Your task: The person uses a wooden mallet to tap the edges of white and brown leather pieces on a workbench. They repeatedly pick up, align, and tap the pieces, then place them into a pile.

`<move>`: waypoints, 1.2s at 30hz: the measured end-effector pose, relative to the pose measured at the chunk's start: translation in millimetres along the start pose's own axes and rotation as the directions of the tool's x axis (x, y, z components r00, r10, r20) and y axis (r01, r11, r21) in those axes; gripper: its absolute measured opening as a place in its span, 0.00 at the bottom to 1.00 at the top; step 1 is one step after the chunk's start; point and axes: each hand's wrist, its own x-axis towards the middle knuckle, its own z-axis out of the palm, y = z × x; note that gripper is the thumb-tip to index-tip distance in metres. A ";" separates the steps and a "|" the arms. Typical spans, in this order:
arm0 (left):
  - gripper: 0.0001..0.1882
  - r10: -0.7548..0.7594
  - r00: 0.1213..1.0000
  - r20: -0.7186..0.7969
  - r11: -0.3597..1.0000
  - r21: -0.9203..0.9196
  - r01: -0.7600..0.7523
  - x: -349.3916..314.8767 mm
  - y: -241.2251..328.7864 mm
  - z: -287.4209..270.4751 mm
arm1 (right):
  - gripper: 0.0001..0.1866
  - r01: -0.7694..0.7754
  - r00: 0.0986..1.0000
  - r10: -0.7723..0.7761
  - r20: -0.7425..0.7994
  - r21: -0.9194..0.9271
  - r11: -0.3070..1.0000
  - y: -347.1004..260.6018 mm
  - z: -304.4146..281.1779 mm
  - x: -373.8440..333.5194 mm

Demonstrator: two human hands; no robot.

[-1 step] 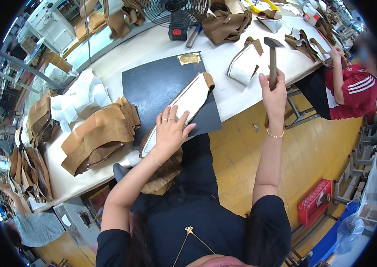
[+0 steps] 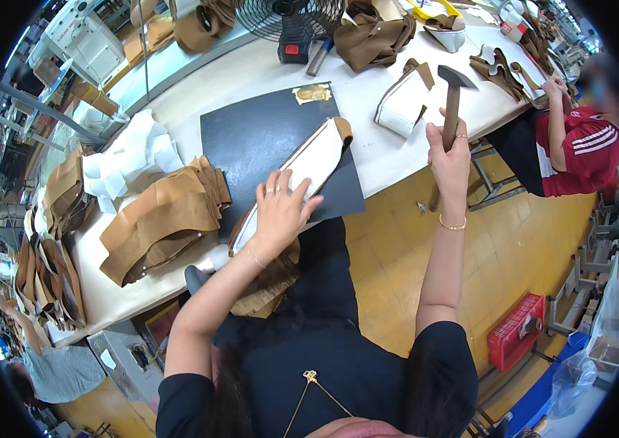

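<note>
My left hand [image 2: 280, 213] lies with spread fingers on a long, curved piece with a white face and brown edges [image 2: 322, 155], pressing it to a dark flat board [image 2: 240, 131]. The piece's far end is rounded, with a brown flap folded there. To the right, beyond the table edge, my right hand [image 2: 450, 157] is closed round the wooden handle of a hammer [image 2: 452, 98]. The hammer's dark metal head points up and stands clear of the piece. A similar white and brown piece [image 2: 403, 102] rests on the table to the left of the hammer.
Stacked brown pieces [image 2: 160, 219] and white pieces [image 2: 134, 157] lie left of the board. Behind it stand a black fan [image 2: 287, 18], a second hammer [image 2: 319, 58] and a brown heap [image 2: 374, 45]. A person in a red shirt [image 2: 579, 150] sits at right, near a red crate [image 2: 516, 332].
The hammer in my right hand has tipped slightly, its head shifting a little right and down. My left hand stays on the white and brown piece.
</note>
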 end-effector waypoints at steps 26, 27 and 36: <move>0.09 0.116 0.972 -0.206 0.991 -0.045 -0.128 132.2 -21.4 48.9 | 0.20 0.366 0.919 -0.268 0.290 -0.371 0.854 -24.0 101.7 -9.9; 0.10 0.156 0.958 -0.239 0.987 0.003 -0.160 131.9 -21.1 50.2 | 0.20 0.369 0.918 -0.273 0.287 -0.368 0.853 -28.4 103.3 -11.0; 0.08 0.150 0.967 -0.206 0.987 0.081 -0.136 127.9 -18.8 51.1 | 0.20 0.360 0.928 -0.277 0.249 -0.407 0.839 -23.1 110.9 -11.3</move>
